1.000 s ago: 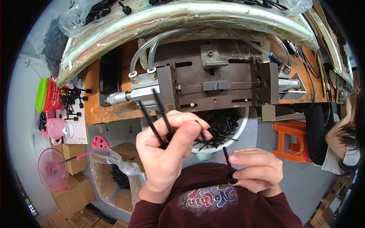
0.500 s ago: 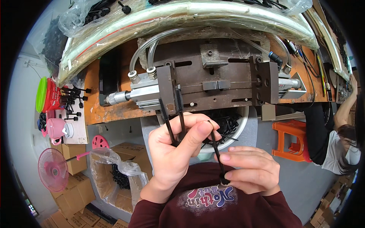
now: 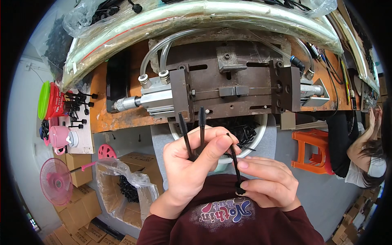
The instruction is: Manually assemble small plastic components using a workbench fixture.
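Note:
My left hand (image 3: 190, 165) is closed, with two black mascara wands standing up between its fingers: one wand (image 3: 186, 136) leans left and the other wand (image 3: 202, 125) is nearly upright. Its thumb and forefinger are pressed together beside the tip of a third mascara wand (image 3: 236, 163); whether they touch the tip I cannot tell. My right hand (image 3: 269, 181) grips that third wand by its lower stem and dark end piece, brush upward. Just beyond both hands is a white tub (image 3: 261, 136) full of black pieces, partly hidden by my fingers.
A brown metal fixture (image 3: 228, 87) with air cylinders and clear hoses sits on the wooden bench (image 3: 106, 118). To the left are a lined carton (image 3: 110, 183), a pink fan (image 3: 56, 181) and a pink jug (image 3: 59, 136). An orange stool (image 3: 304, 151) and another person (image 3: 359, 157) are at right.
My left hand has shifted slightly right with its two wands, which now stand a little lower and further right. The third wand is more upright. The other person's arms at right have moved.

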The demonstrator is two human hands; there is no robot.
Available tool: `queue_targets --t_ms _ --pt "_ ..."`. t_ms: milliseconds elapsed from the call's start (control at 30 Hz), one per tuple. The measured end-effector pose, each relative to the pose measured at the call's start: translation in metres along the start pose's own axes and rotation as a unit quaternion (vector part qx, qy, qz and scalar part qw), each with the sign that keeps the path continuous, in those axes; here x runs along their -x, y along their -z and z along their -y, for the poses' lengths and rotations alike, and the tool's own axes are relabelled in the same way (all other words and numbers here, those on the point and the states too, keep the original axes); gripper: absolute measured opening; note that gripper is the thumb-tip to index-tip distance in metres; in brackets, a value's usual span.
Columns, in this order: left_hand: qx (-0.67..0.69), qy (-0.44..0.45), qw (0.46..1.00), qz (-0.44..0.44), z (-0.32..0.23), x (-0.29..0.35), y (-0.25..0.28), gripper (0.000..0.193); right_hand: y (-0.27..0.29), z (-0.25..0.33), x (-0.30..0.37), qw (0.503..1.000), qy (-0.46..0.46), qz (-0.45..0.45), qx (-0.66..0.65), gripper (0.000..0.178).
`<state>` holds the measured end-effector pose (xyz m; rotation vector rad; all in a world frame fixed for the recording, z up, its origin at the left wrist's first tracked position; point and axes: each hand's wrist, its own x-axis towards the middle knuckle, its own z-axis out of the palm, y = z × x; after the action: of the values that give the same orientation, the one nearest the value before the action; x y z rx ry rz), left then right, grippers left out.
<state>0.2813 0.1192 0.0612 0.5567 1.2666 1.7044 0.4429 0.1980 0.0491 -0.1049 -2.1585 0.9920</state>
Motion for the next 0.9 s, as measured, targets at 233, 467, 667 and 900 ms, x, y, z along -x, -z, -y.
queue_targets --t_ms 233,467,667,900 --pt "-0.007 0.002 1.000 0.004 0.004 -0.001 0.002 0.023 0.000 -0.002 -0.003 0.998 -0.017 -0.007 0.059 0.028" --pt "0.057 -0.020 0.996 0.067 0.006 0.008 0.011 0.047 -0.001 -0.035 -0.027 0.948 -0.018 0.060 0.311 0.019" --pt "0.190 -0.004 0.977 0.098 0.003 0.007 0.012 0.070 -0.010 -0.036 -0.039 0.908 -0.025 0.105 0.404 0.017" --pt "0.230 0.081 0.962 0.125 0.004 0.007 0.015 0.085 -0.008 -0.028 -0.048 0.895 -0.038 0.139 0.423 0.019"
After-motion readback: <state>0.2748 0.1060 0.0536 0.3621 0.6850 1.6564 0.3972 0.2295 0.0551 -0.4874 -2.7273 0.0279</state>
